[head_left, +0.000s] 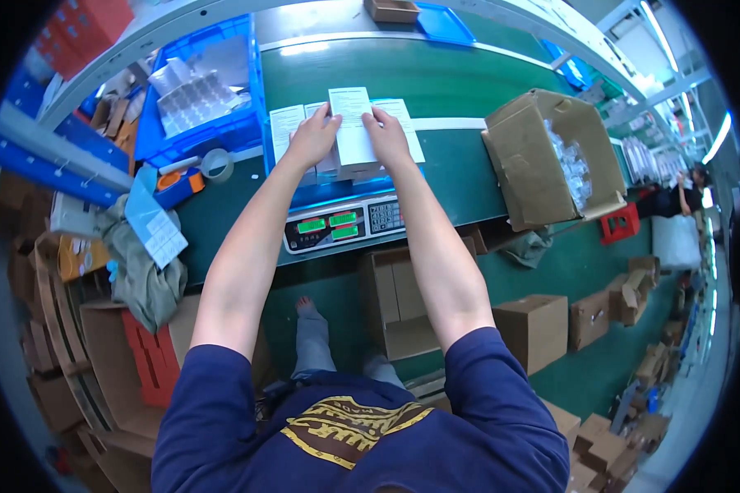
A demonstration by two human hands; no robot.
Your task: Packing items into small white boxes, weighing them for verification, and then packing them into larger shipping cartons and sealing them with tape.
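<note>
A digital scale (345, 224) with lit green readouts and a keypad stands on the green bench before me. Several small white printed boxes rest on its blue pan (337, 191). My left hand (314, 137) and my right hand (386, 138) grip a white box (353, 127) from its two sides, fingers curled around it and thumbs on top. This box lies above the others, in the middle. Another white box (286, 125) shows beyond my left hand, and a further white box (405, 123) beyond my right. My hands hide parts of them.
On the left stands a blue bin (196, 131) of clear plastic trays, with a tape dispenser (179, 185) and tape roll (216, 166) nearby. An open cardboard carton (522, 164) of clear plastic pieces lies to the right. More cartons stand on the floor; another person (684, 197) is far right.
</note>
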